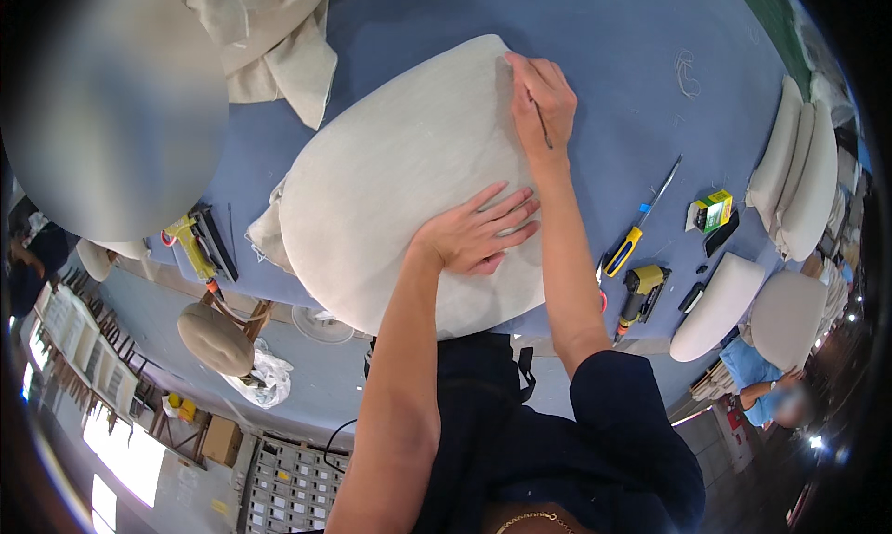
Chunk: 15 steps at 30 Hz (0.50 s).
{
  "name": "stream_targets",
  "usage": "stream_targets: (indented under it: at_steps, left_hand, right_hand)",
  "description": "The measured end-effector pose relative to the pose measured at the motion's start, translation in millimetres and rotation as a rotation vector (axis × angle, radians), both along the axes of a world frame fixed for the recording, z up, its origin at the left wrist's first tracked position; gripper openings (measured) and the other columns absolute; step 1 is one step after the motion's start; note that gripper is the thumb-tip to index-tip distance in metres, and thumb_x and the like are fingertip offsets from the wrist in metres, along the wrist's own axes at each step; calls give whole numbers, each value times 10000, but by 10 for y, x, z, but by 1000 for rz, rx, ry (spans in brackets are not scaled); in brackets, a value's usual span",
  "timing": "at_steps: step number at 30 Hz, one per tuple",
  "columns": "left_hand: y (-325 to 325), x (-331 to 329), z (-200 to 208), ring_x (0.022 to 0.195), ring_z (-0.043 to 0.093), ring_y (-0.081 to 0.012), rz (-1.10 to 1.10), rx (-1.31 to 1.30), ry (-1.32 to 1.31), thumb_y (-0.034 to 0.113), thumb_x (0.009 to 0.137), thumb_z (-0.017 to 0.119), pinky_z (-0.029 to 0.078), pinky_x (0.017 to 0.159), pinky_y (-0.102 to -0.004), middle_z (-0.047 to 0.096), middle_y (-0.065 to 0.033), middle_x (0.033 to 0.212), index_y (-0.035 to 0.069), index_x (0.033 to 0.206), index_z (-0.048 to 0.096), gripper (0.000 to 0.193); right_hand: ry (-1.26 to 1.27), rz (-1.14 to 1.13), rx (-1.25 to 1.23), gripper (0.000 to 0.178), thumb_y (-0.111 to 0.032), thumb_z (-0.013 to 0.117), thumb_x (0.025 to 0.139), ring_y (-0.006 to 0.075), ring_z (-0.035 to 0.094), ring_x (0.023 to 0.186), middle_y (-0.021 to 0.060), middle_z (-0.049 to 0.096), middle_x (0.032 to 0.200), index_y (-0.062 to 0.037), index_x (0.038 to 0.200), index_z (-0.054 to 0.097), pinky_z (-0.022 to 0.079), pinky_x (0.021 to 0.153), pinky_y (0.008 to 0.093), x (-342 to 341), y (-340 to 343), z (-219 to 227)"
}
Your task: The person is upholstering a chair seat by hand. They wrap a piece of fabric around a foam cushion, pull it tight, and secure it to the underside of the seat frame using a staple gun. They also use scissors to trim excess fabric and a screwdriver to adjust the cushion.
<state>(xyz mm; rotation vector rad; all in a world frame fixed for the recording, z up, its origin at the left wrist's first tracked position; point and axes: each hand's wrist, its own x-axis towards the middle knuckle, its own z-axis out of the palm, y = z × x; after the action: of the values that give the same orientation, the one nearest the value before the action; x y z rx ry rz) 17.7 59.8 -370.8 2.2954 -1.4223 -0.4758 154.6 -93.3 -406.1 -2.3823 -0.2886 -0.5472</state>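
Observation:
A large cream fabric-covered cushion [400,153] with rounded edges lies on the blue-grey worktable in front of me. Spread across its lower right part is my left hand [478,229], palm down with the fingers apart. At the cushion's far right corner, my right hand [544,96] is closed with its fingertips against the cover's edge. A thin dark metal tool [542,125] with a bent end sticks out of that grip toward the wrist; its working tip is hidden. Loose cover fabric [269,229] bunches out at the cushion's left side.
Right of my forearm lie a yellow-handled screwdriver [624,248], a staple gun [641,293] and a small yellow-green box [714,211]. Another staple gun [200,244] lies left. Cream fabric [279,56] is heaped at the far left; padded pieces [720,306] line the right edge.

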Motion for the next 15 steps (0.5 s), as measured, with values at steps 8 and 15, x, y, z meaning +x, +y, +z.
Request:
stream_targets:
  at_steps: [8, 15]
  left_hand:
    - [22, -30, -30, 1528, 238, -245, -9, -14, -35, 377, 883, 583, 137, 1266, -507, 328, -54, 1618, 184, 1493, 411, 663]
    - [2, -50, -38, 1532, 234, -268, 2, -47, -16, 375, 859, 599, 132, 1263, -517, 324, -76, 1623, 175, 1516, 403, 714]
  right_hand:
    - [316, -39, 476, 127, -16, 696, 918, 147, 672, 766, 87, 692, 909, 9, 1039, 724, 512, 668, 270, -150, -247, -15]
    - [529, -287, 756, 182, -92, 673, 975, 163, 680, 853, 105, 699, 977, 72, 1044, 709, 537, 809, 262, -1003, -593, 186]
